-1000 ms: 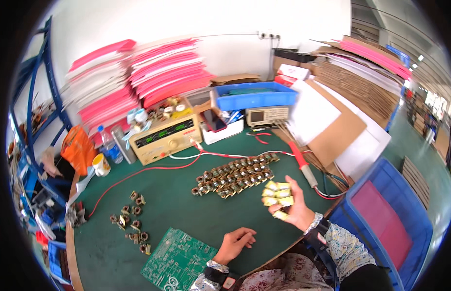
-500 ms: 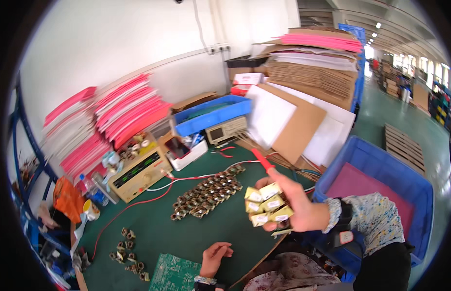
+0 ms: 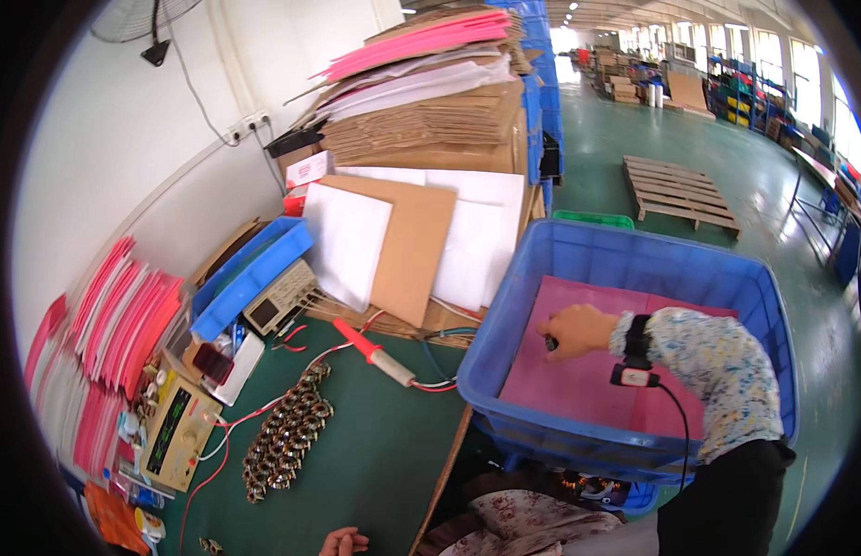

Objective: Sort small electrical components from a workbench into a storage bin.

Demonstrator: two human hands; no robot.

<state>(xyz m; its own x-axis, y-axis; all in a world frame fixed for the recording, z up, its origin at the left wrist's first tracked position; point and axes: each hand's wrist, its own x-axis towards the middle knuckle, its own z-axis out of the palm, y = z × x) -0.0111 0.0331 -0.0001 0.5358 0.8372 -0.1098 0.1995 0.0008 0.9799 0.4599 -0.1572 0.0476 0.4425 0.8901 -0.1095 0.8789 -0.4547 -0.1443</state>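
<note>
Reaching into the large blue plastic crate (image 3: 634,243), my right hand (image 3: 583,331) is palm down just over its pink sheet lining (image 3: 588,389). Its fingers are curled, and a small dark bit (image 3: 551,343) shows beneath them; what it grips is mostly hidden. My left hand (image 3: 344,541) rests at the bottom edge on the green table mat (image 3: 375,463), partly cut off, its fingers loosely bent with nothing in them. Rows of small metal-and-dark wound components (image 3: 287,431) lie on the mat. A few more (image 3: 209,546) sit at the lower left.
A red and beige probe (image 3: 375,352) with wires lies by the crate. Behind are a blue tray (image 3: 254,273), a bench meter (image 3: 280,295), a power supply (image 3: 178,433), pink-and-white sheet stacks (image 3: 125,315) and piled cardboard (image 3: 430,120). A wooden pallet (image 3: 681,195) lies on the floor.
My right hand has gone from above the table, holding a cluster of yellow-topped components, into the crate. The view has swung right; my left hand now shows only at the bottom edge.
</note>
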